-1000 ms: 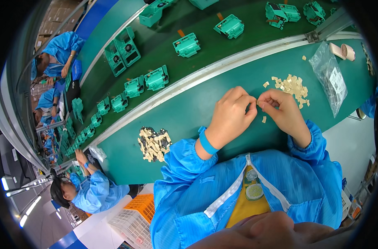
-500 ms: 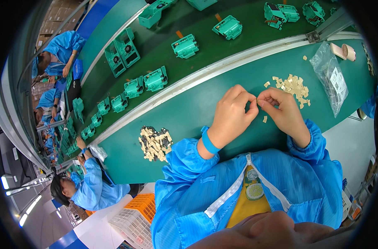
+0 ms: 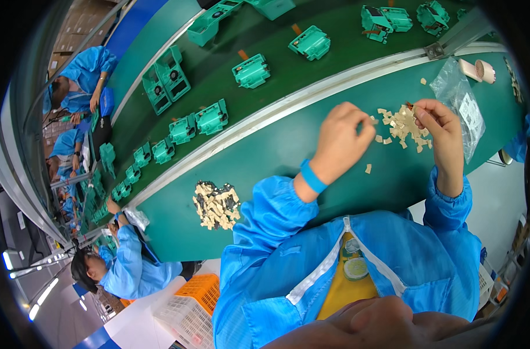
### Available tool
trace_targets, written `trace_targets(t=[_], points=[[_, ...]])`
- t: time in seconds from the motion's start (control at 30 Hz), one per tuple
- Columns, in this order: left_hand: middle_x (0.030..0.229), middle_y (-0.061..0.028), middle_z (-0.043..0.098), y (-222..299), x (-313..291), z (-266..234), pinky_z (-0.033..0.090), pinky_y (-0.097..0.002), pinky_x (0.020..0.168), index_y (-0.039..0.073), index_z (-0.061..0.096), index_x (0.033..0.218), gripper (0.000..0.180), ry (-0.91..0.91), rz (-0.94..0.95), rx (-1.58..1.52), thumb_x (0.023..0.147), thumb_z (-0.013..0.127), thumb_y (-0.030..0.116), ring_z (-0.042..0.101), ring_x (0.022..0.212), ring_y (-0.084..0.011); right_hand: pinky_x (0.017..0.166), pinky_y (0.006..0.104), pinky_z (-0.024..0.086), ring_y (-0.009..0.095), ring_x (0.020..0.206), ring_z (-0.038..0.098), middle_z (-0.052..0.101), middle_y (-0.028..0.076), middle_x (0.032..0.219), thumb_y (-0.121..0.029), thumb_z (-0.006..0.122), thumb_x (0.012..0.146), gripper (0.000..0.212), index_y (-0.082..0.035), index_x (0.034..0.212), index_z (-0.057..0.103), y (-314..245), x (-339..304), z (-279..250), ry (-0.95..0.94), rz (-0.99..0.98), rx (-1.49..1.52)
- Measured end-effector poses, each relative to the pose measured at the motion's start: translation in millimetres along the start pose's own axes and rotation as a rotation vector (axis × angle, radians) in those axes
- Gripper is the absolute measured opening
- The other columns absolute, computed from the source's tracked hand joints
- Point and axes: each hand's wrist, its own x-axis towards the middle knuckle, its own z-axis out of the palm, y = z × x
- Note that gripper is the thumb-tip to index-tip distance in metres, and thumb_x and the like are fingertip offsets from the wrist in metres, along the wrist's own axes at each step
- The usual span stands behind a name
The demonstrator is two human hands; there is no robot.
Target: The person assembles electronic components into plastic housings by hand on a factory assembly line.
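Observation:
On the green tabletop, my left hand (image 3: 343,135) is closed, thumb and fingers bent together beside the cream pile. A loose cream piece (image 3: 373,120) shows at its fingertips; whether they grip it I cannot tell. My right hand (image 3: 441,123) pinches a small reddish-brown strip (image 3: 410,106) at the right edge of the pile of small cream pieces (image 3: 406,125). Single cream pieces lie around that pile. Further left on the table is a second heap of cream and black small parts (image 3: 215,205).
Beyond a metal rail (image 3: 300,99), green plastic housings (image 3: 251,71) stand on a dark green conveyor belt (image 3: 212,70). A clear plastic bag (image 3: 460,104) and pale pink cylindrical parts (image 3: 484,71) lie at the right. Co-workers in blue work at the left; an orange crate (image 3: 202,291) stands below.
My hands have come apart from each other. The right moved right to the cream pile, the left slightly up and right. The green housings have shifted left along the belt.

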Motion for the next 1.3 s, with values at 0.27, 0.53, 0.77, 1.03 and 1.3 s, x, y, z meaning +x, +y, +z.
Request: trace_targets(t=[0.27,0.53,0.77,1.03,1.3], points=[[0.107,-0.0121,0.063,2,1,36,0.049,-0.0436,0.088,0.004,0.067,0.107,0.023,-0.128,0.094,0.047,0.084,0.072,0.005,0.061,0.099,-0.0331,0.074,0.0209,0.049,0.005,0.082,0.061,0.070,0.001,0.094,-0.006,0.066,0.098,0.020,0.002,0.115,0.070,1,0,7,-0.078,0.030,-0.013],[0.104,-0.0092,0.070,11,-11,-37,0.048,-0.0388,0.093,0.004,0.070,0.105,0.020,-0.198,0.044,-0.110,0.087,0.074,0.009,0.063,0.101,-0.0278,0.071,0.0216,0.049,0.005,0.079,0.061,0.066,-0.001,0.088,0.000,0.070,0.094,0.006,-0.002,0.097,0.066,-15,5,51,-0.351,0.113,-0.038],[0.096,-0.0092,0.070,13,-33,-54,0.050,-0.0310,0.085,0.002,0.071,0.098,0.011,-0.040,-0.305,-0.342,0.088,0.074,0.007,0.065,0.089,-0.0222,0.069,0.0329,0.052,0.021,0.079,0.064,0.063,0.009,0.087,0.001,0.073,0.086,0.008,0.003,0.090,0.067,-26,3,90,-0.353,-0.440,-0.406],[0.089,-0.0055,0.071,21,-37,-62,0.046,-0.0397,0.078,0.005,0.071,0.089,0.008,0.025,-0.017,0.146,0.082,0.074,0.007,0.065,0.085,-0.0265,0.071,0.0425,0.051,0.034,0.080,0.061,0.061,0.014,0.085,0.003,0.070,0.077,0.008,0.003,0.084,0.067,-34,8,103,-0.441,-0.705,-0.684],[0.088,-0.0038,0.070,26,-36,-60,0.045,-0.0392,0.080,0.007,0.070,0.090,0.009,-0.019,0.000,0.198,0.081,0.074,0.008,0.065,0.088,-0.0252,0.067,0.0434,0.050,0.034,0.078,0.060,0.060,0.014,0.084,0.004,0.070,0.075,0.009,0.002,0.080,0.063,-37,11,95,-0.514,-0.691,-0.717]])
